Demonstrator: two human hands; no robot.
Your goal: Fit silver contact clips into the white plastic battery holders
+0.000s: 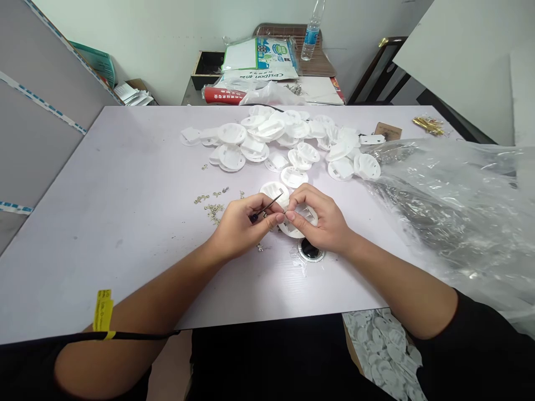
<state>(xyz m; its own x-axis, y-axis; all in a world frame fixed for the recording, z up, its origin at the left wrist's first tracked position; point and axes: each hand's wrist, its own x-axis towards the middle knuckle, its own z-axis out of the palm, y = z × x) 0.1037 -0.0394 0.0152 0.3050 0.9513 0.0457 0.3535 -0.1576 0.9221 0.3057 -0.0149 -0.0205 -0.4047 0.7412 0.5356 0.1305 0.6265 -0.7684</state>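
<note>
My left hand [244, 225] is closed around a small screwdriver [267, 207] with a dark handle, its thin shaft slanting up to the right. My right hand [321, 218] is closed on a round white plastic part [297, 227], pinching it at the edge where the two hands meet. Another round white part [273, 192] lies just behind my hands. A black disc in a clear ring [310, 250] rests on the table under my right wrist. Small metal pieces [213, 209] are scattered left of my left hand.
A pile of round white plastic parts [288, 142] spreads across the back of the white table [125, 211]. A big clear plastic bag [455, 206] covers the right side. A box of white parts [384, 345] sits below the front edge. A water bottle [311, 30] stands behind.
</note>
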